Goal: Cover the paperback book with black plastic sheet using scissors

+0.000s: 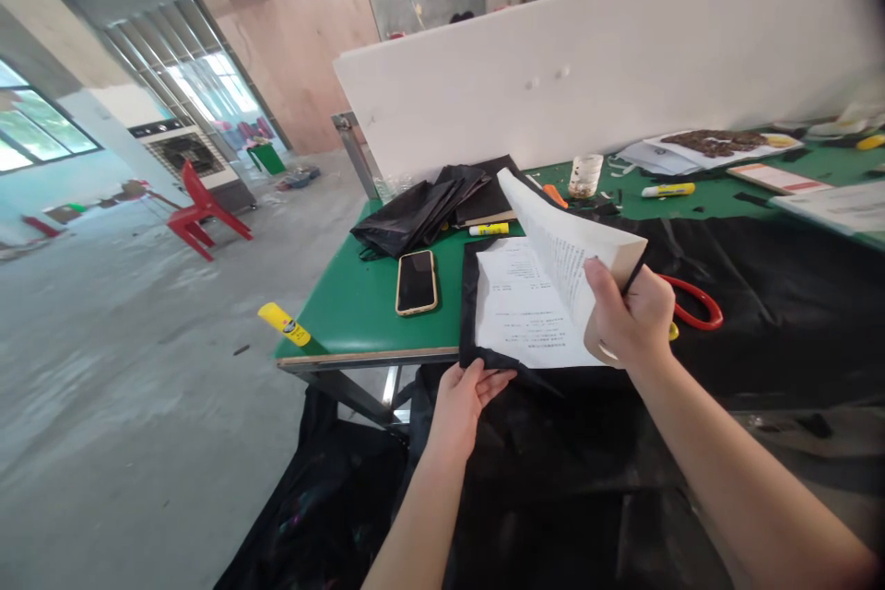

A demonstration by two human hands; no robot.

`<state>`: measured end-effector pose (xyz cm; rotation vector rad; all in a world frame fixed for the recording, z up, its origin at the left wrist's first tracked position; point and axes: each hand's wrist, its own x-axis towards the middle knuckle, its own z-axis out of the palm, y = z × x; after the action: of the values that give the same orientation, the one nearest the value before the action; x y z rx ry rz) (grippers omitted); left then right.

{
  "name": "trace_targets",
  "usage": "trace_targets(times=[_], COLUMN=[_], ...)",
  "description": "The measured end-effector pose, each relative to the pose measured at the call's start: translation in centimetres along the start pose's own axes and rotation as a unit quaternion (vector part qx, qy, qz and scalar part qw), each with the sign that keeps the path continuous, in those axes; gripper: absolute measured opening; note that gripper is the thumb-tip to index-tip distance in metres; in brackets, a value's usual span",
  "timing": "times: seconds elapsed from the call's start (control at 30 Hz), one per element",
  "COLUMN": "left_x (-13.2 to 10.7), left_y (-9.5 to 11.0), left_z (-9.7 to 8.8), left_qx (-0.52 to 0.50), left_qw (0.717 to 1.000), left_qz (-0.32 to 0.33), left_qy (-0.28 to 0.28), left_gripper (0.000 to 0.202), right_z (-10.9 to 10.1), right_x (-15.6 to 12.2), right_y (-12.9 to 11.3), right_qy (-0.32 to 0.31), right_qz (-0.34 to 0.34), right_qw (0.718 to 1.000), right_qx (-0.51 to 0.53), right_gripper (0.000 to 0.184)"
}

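An open book [525, 304] lies at the table's front edge, its left page flat inside a black cover [469, 295]. My right hand [629, 309] grips the thick block of pages, which stands raised and bent. At the book's lower left corner my left hand [474, 392] pinches the black cover's folded edge between thumb and fingers. Beside my right hand shows the red handle of scissors [702, 304], resting on a black sheet [781, 304]; their blades are hidden.
A phone [417, 282] lies left of the book. Yellow glue sticks [489, 229] lie about; one [283, 323] stands on the front left corner of the green table [373, 313]. Folded black sheets [421, 212], a white jar [585, 175] and a white partition [587, 74] are behind.
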<state>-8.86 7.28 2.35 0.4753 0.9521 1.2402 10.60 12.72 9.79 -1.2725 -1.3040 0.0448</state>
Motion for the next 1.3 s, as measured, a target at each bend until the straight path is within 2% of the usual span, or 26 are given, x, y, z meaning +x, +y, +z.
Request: trace_targets(times=[0.1, 0.17, 0.27, 0.33, 0.43, 0.57, 0.7, 0.77, 0.87, 1.13, 1.2, 1.3], left_x=[-0.8, -1.7, -3.1, -4.0, -5.0, -5.4, -5.0, -4.7, -4.0, -2.7, -2.8, -3.1], left_y=[1.0, 1.8, 3.2, 4.1, 5.5, 7.2, 7.7, 7.5, 7.1, 5.8, 5.6, 5.5], left_z=[0.2, 0.2, -0.4, -1.3, -3.5, -6.5, -8.1, -8.2, -8.2, -9.4, -9.6, -9.7], left_qx=[0.059, 0.096, 0.113, 0.118, 0.099, 0.056, 0.036, 0.027, 0.021, 0.010, 0.006, 0.004], left_qw=[0.997, 0.991, 0.985, 0.979, 0.968, 0.965, 0.966, 0.966, 0.965, 0.962, 0.963, 0.963], left_qz=[0.057, 0.093, 0.127, 0.147, 0.188, 0.194, 0.168, 0.160, 0.147, 0.125, 0.121, 0.118], left_qy=[-0.015, -0.016, 0.025, 0.074, 0.136, 0.164, 0.191, 0.204, 0.218, 0.243, 0.242, 0.243], left_gripper=[0.021, 0.027, 0.025, 0.020, 0.014, 0.009, 0.007, 0.006, 0.005, 0.009, 0.008, 0.008], right_z=[-0.7, -1.0, -0.7, 0.0, 1.7, 3.8, 4.2, 3.5, 2.0, -2.6, -3.6, -5.3], right_x=[0.8, 1.0, 0.9, 0.6, 0.3, -0.3, -1.9, -3.1, -4.5, -5.7, -6.0, -6.1], right_y=[0.3, 0.2, -0.3, -0.7, -1.0, -0.5, 0.7, 1.5, 2.8, 4.8, 4.8, 4.8], right_qy=[0.020, 0.038, 0.078, 0.112, 0.153, 0.156, 0.127, 0.105, 0.037, -0.108, -0.130, -0.164], right_qz=[-0.057, -0.070, -0.055, -0.009, 0.105, 0.225, 0.318, 0.369, 0.419, 0.462, 0.469, 0.474], right_qw=[0.998, 0.996, 0.995, 0.992, 0.972, 0.937, 0.901, 0.882, 0.858, 0.803, 0.798, 0.804], right_qx=[-0.027, -0.033, 0.004, 0.064, 0.143, 0.219, 0.266, 0.273, 0.294, 0.361, 0.355, 0.320], right_gripper=[0.034, 0.039, 0.038, 0.032, 0.029, 0.030, 0.030, 0.031, 0.031, 0.018, 0.016, 0.023])
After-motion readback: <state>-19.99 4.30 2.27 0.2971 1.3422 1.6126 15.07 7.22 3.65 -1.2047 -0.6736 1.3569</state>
